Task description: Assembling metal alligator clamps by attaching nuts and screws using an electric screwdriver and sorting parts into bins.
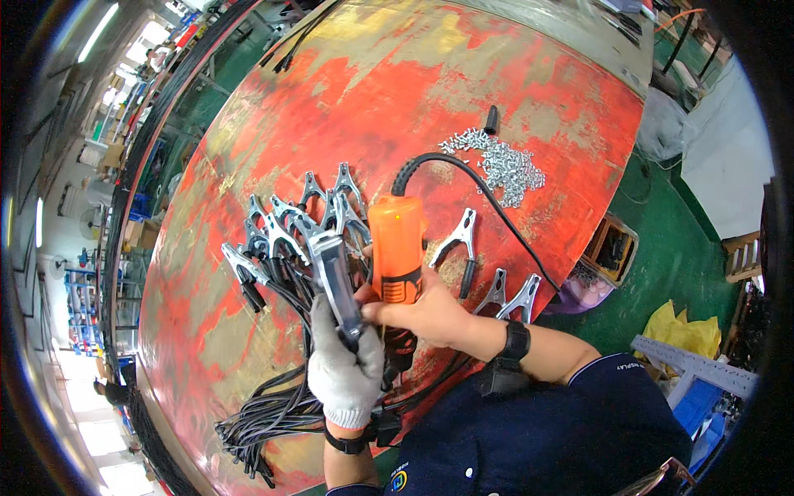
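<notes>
My left hand (346, 379), in a white knit glove, is closed round the lower end of a silvery metal spring clamp (331, 263), which points up and away. Beside it, my bare right hand (426, 312) grips an orange electric screwdriver (395, 236) near its lower end. The tool's tip is hidden by my hands. A black cord (488, 192) arches from its top toward the table's right edge. Left of the tool lies a group of similar clamps (284, 236) joined to black cables (277, 405). Another clamp (460, 235) lies right of the screwdriver.
Loose silver screws (506, 169) are heaped at the far right, with a black sleeve (492, 120) behind them. Two clamps (519, 299) lie near my right forearm. Past the red, worn tabletop (356, 107) stand a wooden box (614, 248) and a yellow bag (682, 332).
</notes>
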The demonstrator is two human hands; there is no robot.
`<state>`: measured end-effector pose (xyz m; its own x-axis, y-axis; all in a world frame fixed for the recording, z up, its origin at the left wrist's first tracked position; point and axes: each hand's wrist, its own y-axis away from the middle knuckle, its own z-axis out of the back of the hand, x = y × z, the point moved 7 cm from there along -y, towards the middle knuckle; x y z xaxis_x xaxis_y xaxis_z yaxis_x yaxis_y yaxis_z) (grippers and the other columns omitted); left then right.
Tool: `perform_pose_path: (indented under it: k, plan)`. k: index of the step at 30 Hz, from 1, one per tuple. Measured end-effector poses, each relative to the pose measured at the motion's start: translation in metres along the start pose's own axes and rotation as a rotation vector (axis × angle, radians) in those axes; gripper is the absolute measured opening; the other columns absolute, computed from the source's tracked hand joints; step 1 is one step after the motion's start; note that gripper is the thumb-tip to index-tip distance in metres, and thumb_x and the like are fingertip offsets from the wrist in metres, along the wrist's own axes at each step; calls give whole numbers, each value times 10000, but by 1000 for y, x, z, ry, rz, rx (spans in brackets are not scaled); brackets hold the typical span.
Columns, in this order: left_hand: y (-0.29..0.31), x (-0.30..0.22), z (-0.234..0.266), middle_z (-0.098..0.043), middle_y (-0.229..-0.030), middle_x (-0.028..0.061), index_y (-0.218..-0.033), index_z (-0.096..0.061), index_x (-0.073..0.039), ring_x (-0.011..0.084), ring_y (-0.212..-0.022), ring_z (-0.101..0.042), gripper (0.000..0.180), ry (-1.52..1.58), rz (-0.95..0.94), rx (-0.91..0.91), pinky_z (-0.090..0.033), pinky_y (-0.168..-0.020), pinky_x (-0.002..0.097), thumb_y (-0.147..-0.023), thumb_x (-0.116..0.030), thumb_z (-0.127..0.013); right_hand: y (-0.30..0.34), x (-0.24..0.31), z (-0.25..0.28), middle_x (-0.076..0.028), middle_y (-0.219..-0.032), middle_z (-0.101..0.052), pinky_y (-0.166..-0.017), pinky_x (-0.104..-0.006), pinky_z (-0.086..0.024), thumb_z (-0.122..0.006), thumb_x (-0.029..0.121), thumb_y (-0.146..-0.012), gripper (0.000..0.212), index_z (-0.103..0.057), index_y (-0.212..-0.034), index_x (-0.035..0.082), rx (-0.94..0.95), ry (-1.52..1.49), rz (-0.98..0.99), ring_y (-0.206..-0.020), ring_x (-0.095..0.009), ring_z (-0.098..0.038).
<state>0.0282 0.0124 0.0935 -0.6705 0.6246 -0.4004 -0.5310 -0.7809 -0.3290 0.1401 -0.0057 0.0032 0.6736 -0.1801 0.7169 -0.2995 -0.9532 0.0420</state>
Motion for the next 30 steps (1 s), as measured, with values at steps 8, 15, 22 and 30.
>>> perform_pose_path:
  k: [8,15,22,30]
  plan:
    - [-5,-1,-25,-614,-619,122,-1346,-410,-19,308,-482,-604,595,68,-22,170,-483,-457,387,-811,-183,-613,12,9,22,-81,-1096,-635,-902,-327,-492,-740,-15,-773,697,-382,-1363,84,33,-57,26,-1014,-147,-609]
    - [-28,19,11,-637,-766,171,-1107,-580,-26,337,-617,-627,303,9,87,-130,-491,-560,410,-833,-147,-628,9,32,69,-60,-989,-647,-788,-290,-520,-755,1,-761,610,-445,-1282,73,-280,71,139,-908,-121,-627]
    - [-39,4,-79,-621,-860,107,-991,-546,-82,258,-776,-625,320,-443,-350,175,-507,-672,391,-800,-315,-655,35,113,108,-81,-952,-641,-644,-289,-540,-687,-55,-784,630,-396,-1325,82,-424,-53,420,-789,-151,-644]
    - [-19,18,-175,-631,-743,97,-890,-576,-76,221,-640,-631,244,-292,-112,512,-513,-579,352,-877,-318,-597,64,123,120,-81,-930,-635,-653,-305,-564,-646,-51,-804,624,-364,-1349,66,-375,-99,515,-793,-155,-643]
